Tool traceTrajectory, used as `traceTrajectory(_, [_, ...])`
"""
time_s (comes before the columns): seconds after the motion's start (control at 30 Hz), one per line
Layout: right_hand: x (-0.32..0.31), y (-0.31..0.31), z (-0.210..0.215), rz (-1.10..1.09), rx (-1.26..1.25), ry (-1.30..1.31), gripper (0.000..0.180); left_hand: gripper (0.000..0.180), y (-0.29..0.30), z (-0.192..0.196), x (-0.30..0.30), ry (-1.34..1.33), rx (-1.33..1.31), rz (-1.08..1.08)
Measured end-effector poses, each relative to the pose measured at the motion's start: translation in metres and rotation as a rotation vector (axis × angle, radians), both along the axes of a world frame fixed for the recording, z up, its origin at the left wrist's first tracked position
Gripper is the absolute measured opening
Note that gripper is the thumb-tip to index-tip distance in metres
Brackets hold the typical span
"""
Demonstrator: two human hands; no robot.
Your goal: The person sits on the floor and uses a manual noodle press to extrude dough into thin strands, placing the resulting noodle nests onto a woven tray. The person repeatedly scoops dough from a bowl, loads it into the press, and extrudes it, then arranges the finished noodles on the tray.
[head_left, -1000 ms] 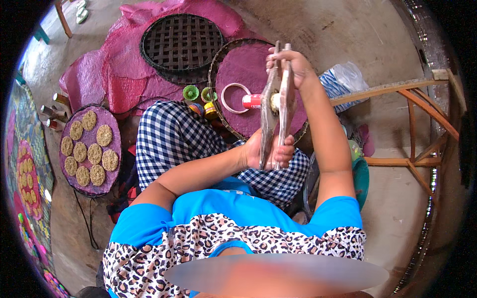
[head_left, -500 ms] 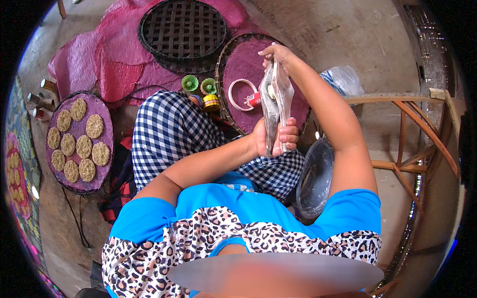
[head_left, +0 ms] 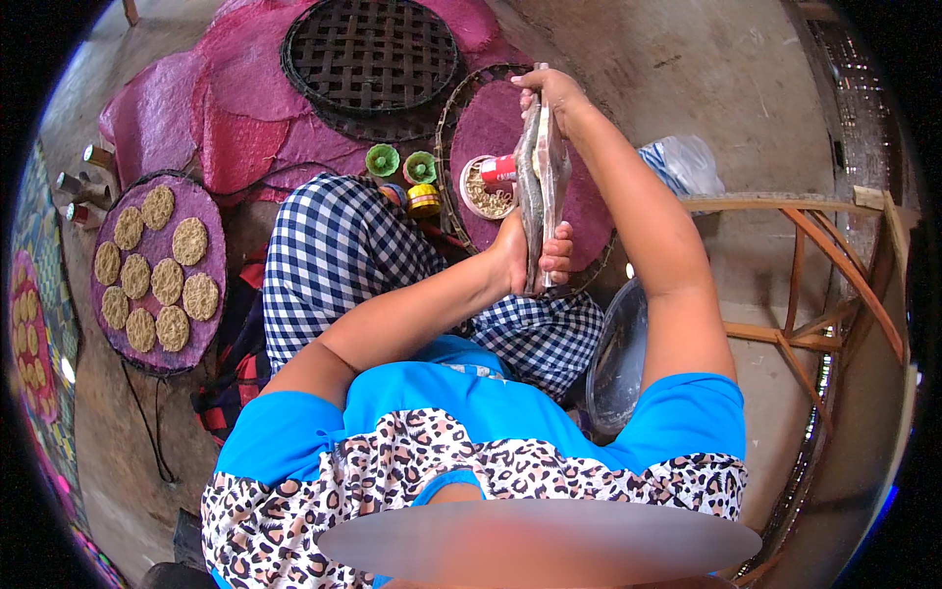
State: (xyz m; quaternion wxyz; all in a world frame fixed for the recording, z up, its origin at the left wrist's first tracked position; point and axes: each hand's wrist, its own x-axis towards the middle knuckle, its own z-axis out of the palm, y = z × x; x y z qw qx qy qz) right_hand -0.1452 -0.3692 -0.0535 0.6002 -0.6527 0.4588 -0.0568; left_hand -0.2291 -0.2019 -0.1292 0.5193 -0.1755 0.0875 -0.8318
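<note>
My left hand [head_left: 532,257] grips the near end of a hand press made of two long wooden bars [head_left: 541,187], its fingers wrapped round both. My right hand [head_left: 549,96] is closed round the far end. The bars lie almost together, upright on edge above a round tray lined with purple cloth [head_left: 592,211]. From the press's left side sticks out a red, can-like cylinder [head_left: 498,169]. Below it, a pale ring [head_left: 464,187] rests on the cloth with thin beige strands [head_left: 491,196] inside it. The cylinder's mouth is hard to make out.
At left stands a purple-lined tray [head_left: 123,339] holding several round strand cakes [head_left: 167,280]. Green moulds [head_left: 382,159] and a yellow tin [head_left: 423,200] sit by my checked knee. A dark woven basket [head_left: 373,54], a grey basin [head_left: 616,363] and a wooden frame [head_left: 785,203] surround me.
The press's two bars have closed toward each other in my hands. Beige strands now lie in the ring, where the purple cloth showed before.
</note>
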Motion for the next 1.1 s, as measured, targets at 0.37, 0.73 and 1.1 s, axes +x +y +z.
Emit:
traceTrajectory(0.37, [-0.065,-0.004,0.024,0.166,0.252,-0.403,0.071,0.042,-0.004,-0.002,-0.007,0.046,-0.343,0.007])
traceTrajectory(0.73, [-0.121,-0.022,-0.138,0.152,0.640,-0.669,0.045,0.029,0.004,0.006,0.014,0.184,-0.595,0.194])
traceTrajectory(1.1, [-0.192,0.001,-0.156,-0.082,0.023,-0.410,0.065,0.050,0.010,0.008,-0.007,0.055,-0.605,-0.030])
